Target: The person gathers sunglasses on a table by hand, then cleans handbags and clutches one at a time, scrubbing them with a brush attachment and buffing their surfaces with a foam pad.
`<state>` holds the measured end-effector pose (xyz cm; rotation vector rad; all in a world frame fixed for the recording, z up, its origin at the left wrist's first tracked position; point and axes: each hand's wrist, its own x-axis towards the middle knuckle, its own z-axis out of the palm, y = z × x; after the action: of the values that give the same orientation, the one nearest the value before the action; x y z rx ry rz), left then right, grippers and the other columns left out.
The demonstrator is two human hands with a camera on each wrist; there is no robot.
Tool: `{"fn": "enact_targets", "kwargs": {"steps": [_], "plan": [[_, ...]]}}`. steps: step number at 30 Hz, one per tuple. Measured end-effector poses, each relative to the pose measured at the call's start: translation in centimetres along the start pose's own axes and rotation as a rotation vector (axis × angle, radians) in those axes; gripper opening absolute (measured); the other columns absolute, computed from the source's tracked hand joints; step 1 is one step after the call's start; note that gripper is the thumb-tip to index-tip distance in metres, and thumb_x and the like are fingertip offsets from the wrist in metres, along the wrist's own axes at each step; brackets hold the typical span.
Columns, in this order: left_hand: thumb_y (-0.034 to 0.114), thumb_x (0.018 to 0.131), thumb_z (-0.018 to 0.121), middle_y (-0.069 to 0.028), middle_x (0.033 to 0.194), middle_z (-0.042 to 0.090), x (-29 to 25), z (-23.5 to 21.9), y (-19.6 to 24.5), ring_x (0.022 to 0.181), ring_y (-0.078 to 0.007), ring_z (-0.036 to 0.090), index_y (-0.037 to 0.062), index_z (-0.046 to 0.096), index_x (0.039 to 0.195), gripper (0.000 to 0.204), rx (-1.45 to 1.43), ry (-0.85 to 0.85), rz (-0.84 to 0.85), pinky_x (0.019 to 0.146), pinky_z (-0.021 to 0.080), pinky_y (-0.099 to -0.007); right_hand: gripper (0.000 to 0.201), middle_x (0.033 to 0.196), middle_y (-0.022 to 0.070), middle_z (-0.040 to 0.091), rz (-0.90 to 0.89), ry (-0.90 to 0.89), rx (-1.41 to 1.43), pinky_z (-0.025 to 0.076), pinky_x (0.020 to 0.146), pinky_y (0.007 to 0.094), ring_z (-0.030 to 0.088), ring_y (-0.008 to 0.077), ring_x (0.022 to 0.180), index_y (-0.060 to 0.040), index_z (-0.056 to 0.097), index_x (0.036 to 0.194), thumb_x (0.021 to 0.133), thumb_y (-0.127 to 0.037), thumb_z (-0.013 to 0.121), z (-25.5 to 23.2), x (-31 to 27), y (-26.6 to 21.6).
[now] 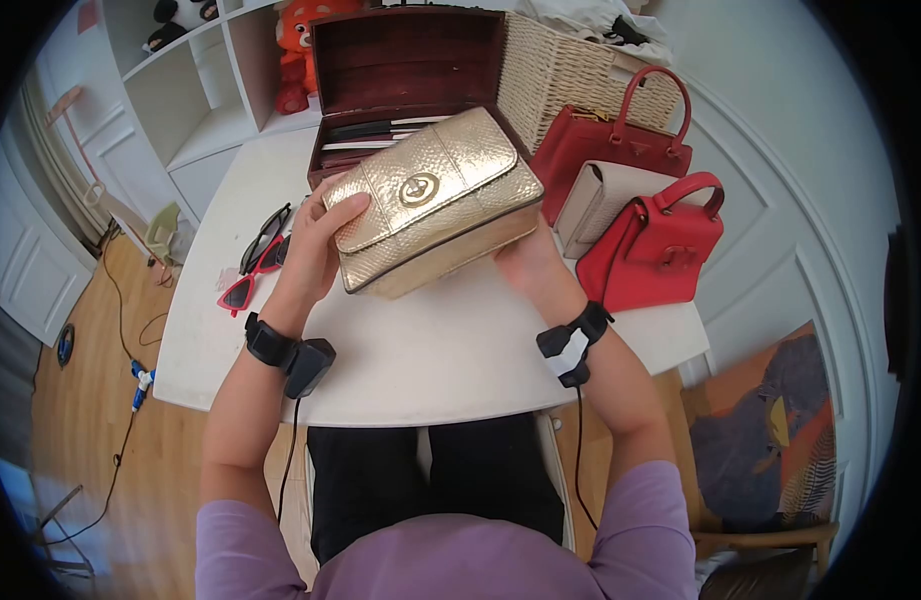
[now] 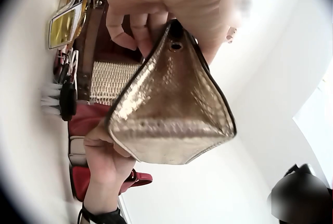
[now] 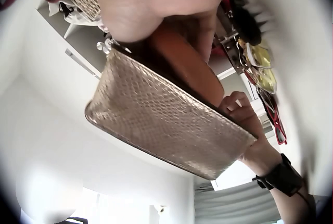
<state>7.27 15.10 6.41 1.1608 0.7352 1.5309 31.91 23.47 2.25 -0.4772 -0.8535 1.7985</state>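
Observation:
A gold snakeskin-textured handbag (image 1: 435, 200) with a round turn-lock clasp is held tilted above the white table. My left hand (image 1: 320, 235) grips its left end, thumb on the front flap and fingers behind. At the right end, my right hand (image 1: 532, 262) holds the bag from below and behind, its fingers mostly hidden in the head view. The right wrist view shows an orange-brown surface (image 3: 187, 62) of the bag beside the right fingers. In the left wrist view the bag's gusseted side (image 2: 171, 125) faces the camera, flap folded down.
Behind the bag stands an open dark wooden chest (image 1: 410, 65) and a woven basket (image 1: 540, 75). Two red handbags, one in front (image 1: 660, 245), flank a cream bag (image 1: 585, 205) at right. Sunglasses (image 1: 237, 293) lie at left on the table (image 1: 420, 375).

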Motion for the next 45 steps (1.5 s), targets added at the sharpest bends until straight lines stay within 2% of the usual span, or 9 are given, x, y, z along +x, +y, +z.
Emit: {"fn": "enact_targets", "kwargs": {"steps": [5,9,12,14,17,21,29,35,45], "plan": [[0.020,0.092,0.066,-0.0137,0.117,0.064,0.4,-1.0,-0.1,0.099,-0.0163,0.067,-0.0032,0.054,0.125,0.042,-0.120,0.114,-0.089,0.086,0.055,-0.0296,0.045,0.135,0.0048,0.058,-0.130,0.018,0.091,0.044,0.105,0.0364,0.055,0.0211,0.124,-0.0079,0.050,0.136,0.100,-0.035,0.054,3.0,-0.4,-3.7],[0.018,0.093,0.068,-0.0131,0.116,0.064,0.2,-0.4,-0.4,0.096,-0.0160,0.067,-0.0022,0.053,0.127,0.042,-0.047,0.184,0.023,0.083,0.057,-0.0297,0.040,0.126,0.0061,0.062,-0.555,0.018,-0.001,0.045,0.103,0.0367,0.055,0.0205,0.124,-0.0058,0.052,0.133,0.099,-0.025,0.059,3.2,-0.5,-4.3],[0.016,0.093,0.068,-0.0104,0.117,0.064,-0.1,0.4,-1.6,0.103,-0.0136,0.063,-0.0008,0.052,0.127,0.042,0.039,0.194,0.183,0.090,0.051,-0.0272,0.035,0.125,0.0046,0.064,-0.586,0.266,-0.634,0.043,0.105,0.0389,0.055,0.0213,0.125,-0.0105,0.062,0.125,0.090,-0.010,0.066,4.6,-2.3,-3.1],[0.016,0.094,0.068,-0.0102,0.117,0.064,-0.4,0.7,-1.3,0.104,-0.0133,0.063,-0.0007,0.051,0.127,0.041,-0.012,0.194,0.153,0.090,0.050,-0.0270,0.042,0.125,0.0017,0.066,-1.414,-0.209,-1.555,0.041,0.106,0.0420,0.056,0.0234,0.124,-0.0175,0.070,0.115,0.075,-0.004,0.072,4.6,-2.5,-2.9],[0.016,0.094,0.067,-0.0102,0.116,0.064,-0.2,0.5,-1.6,0.104,-0.0127,0.062,-0.0005,0.051,0.126,0.039,-0.049,0.216,0.166,0.090,0.050,-0.0268,0.050,0.128,-0.0008,0.064,-1.361,-0.561,-1.527,0.039,0.109,0.0467,0.055,0.0262,0.125,-0.0221,0.072,0.113,0.067,-0.002,0.070,5.1,-2.7,-1.9],[0.016,0.094,0.066,-0.0105,0.117,0.064,-0.1,0.1,-1.7,0.104,-0.0126,0.062,-0.0005,0.051,0.126,0.039,-0.033,0.241,0.210,0.090,0.049,-0.0272,0.050,0.127,-0.0006,0.065,-1.343,-0.673,-1.518,0.038,0.110,0.0493,0.054,0.0254,0.127,-0.0225,0.071,0.115,0.073,0.003,0.065,5.7,-3.0,-1.1],[0.016,0.093,0.068,-0.0100,0.117,0.064,-0.2,0.5,-0.8,0.106,-0.0123,0.060,-0.0013,0.052,0.126,0.041,0.042,0.303,0.273,0.095,0.046,-0.0271,0.049,0.123,0.0017,0.066,-1.447,-0.101,-1.540,0.045,0.107,0.0462,0.056,0.0318,0.123,-0.0187,0.075,0.109,0.072,0.010,0.060,3.9,-1.4,-3.8],[0.017,0.092,0.070,-0.0093,0.115,0.064,-0.4,0.5,-0.4,0.105,-0.0117,0.060,-0.0009,0.054,0.124,0.040,0.069,0.308,0.289,0.095,0.046,-0.0269,0.056,0.122,0.0038,0.066,-1.384,-0.535,-1.448,0.049,0.103,0.0442,0.056,0.0322,0.123,-0.0172,0.075,0.108,0.063,0.013,0.060,5.1,-2.6,-2.4],[0.019,0.094,0.067,-0.0080,0.119,0.063,-0.3,0.3,-0.6,0.109,-0.0127,0.060,-0.0008,0.052,0.127,0.041,-0.006,0.328,0.266,0.096,0.046,-0.0281,0.052,0.126,0.0084,0.064,-1.488,-0.189,-1.567,0.044,0.107,0.0427,0.048,0.0357,0.132,-0.0143,0.077,0.103,0.062,0.012,0.058,4.5,-2.2,-3.7]]}}
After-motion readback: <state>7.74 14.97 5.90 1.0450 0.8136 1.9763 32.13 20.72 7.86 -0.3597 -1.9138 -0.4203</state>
